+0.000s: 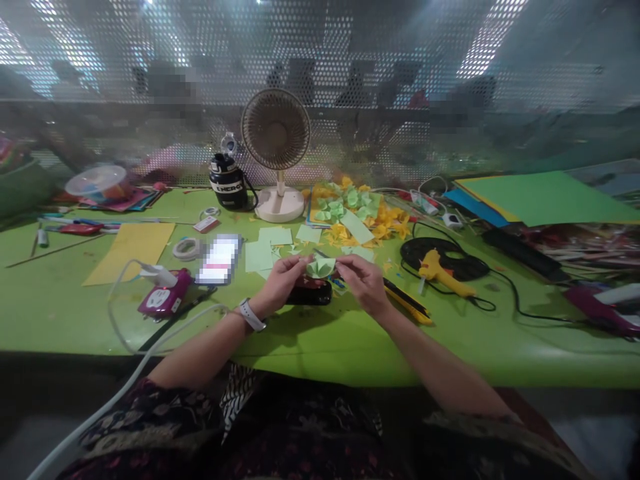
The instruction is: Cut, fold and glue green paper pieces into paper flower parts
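Note:
A folded piece of light green paper is held up between both hands, just above the table. My left hand, with a pale band on its wrist, pinches the paper's left side. On its right edge, my right hand grips with closed fingertips. Under the hands lies a black object, partly covered by the left hand. Beside the right hand rests a yellow and black cutter knife. Green paper squares and scraps lie just beyond the hands.
A pile of yellow paper flowers and green folded pieces sits behind. A fan and a black bottle stand at the back. A yellow glue gun lies right; a purple power strip, phone and tape roll lie left.

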Tool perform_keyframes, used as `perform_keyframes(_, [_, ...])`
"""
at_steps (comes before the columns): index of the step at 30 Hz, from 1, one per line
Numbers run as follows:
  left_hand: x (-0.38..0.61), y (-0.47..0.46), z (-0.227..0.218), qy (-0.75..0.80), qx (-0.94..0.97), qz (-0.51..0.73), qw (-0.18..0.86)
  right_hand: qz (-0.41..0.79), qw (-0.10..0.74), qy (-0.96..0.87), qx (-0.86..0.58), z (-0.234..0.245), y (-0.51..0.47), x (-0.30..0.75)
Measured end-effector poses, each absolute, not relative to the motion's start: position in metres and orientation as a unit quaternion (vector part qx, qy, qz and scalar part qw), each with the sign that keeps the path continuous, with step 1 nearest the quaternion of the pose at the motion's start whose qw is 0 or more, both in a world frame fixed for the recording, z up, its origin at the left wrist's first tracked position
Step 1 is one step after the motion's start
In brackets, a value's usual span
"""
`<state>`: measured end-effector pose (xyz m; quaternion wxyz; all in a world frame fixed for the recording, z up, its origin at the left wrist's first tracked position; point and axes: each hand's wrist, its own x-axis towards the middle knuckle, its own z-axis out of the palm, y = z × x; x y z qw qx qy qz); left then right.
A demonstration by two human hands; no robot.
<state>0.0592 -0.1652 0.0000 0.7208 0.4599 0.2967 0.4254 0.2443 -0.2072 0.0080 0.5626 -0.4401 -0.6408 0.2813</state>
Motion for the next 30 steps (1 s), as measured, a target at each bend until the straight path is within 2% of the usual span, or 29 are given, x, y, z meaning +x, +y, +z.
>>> perform_keyframes(12, [0.0597,-0.1654,0.0001,0.302,0.461,0.427,0.716,0.263,0.561,-0.648,-0.443,0.0132,-0.2084,0.2428])
perform_keyframes(21, [0.0618,-0.1708,0.0064,0.308,0.498,0.423,0.691,0.209,0.536,-0.686,-0.446,0.0083,-0.2069,0.2437])
perform_keyframes(27, [0.0618,-0.1734,0.0074,0.301,0.537,0.415,0.670,0.158,0.509,-0.746,-0.399,0.0058,-0.2038,0.2451])
perform_keyframes(30, [0.0579,-0.1707,0.0069,0.295,0.533,0.426,0.668,0.192,0.527,-0.718,-0.412,0.0072,-0.2030,0.2459])
